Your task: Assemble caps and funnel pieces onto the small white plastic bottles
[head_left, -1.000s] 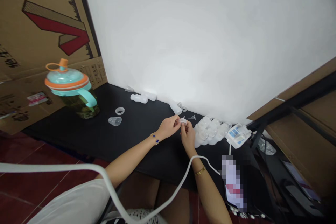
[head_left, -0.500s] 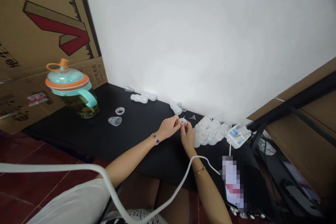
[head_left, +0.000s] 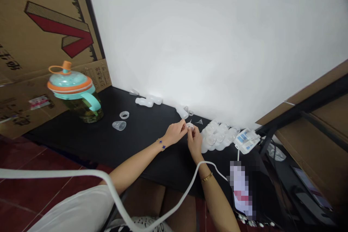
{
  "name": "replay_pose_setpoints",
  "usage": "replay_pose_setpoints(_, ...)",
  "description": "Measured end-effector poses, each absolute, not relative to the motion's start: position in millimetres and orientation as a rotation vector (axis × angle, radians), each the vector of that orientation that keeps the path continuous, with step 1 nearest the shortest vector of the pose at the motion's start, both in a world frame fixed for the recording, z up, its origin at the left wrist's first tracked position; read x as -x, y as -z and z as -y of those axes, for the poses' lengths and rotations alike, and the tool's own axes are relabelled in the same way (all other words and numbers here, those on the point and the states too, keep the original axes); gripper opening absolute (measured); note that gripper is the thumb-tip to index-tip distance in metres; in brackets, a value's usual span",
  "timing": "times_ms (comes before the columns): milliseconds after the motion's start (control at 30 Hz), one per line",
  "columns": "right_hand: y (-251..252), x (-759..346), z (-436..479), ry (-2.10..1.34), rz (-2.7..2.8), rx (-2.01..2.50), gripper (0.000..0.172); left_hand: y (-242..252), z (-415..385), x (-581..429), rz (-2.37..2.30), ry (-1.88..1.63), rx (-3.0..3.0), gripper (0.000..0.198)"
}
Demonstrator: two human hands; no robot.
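Over the black table, a small white bottle collar ring (head_left: pixel 190 125) is between my hands, with what looks like a clear nipple tip poking up from it. My left hand (head_left: pixel 176 132) pinches its left side, and my right hand (head_left: pixel 194 141) grips its near right side with bent fingers. Just behind them lies a white baby bottle (head_left: pixel 182 112), with another clear nipple (head_left: pixel 199 121) to the right. Beside my right hand stand several assembled white bottles (head_left: pixel 217 136) in a cluster. The fingers partly hide the ring.
On the left are a loose ring (head_left: pixel 124 115), a clear cap (head_left: pixel 119 125) and a large teal-and-orange jug (head_left: pixel 74 90). More white bottles (head_left: pixel 144 102) lie along the wall. A white box (head_left: pixel 247 140) and a phone (head_left: pixel 241 188) sit right. A white cable (head_left: pixel 108 183) crosses in front.
Both hands stay in place on the ring, with only slight finger movement. The ring appears tilted a little differently. Everything else is as before.
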State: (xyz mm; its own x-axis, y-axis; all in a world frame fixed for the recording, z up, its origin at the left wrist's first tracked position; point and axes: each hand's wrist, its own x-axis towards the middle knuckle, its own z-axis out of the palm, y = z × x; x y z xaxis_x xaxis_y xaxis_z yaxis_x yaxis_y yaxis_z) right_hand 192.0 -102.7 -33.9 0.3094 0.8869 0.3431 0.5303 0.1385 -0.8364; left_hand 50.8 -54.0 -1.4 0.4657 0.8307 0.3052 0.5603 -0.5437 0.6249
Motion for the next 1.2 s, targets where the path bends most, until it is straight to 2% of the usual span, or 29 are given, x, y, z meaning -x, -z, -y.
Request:
replay_pose_setpoints(600,31.5,-189.6,105.1,-0.415,1.36,1.526,0.032,-1.2,56.1,-51.4,-1.19,-0.806,-2.303,0.019)
replay_pose_setpoints(1100,29.6,-188.9,106.2,-0.449,1.338,1.463,0.038,0.2,53.8,-48.9,-1.145,-0.871,-2.311,0.026)
replay_pose_setpoints(1200,31.0,-189.6,105.5,-0.472,1.355,1.472,0.036,1.2,52.9,-48.5,-1.136,-0.899,-2.307,0.021)
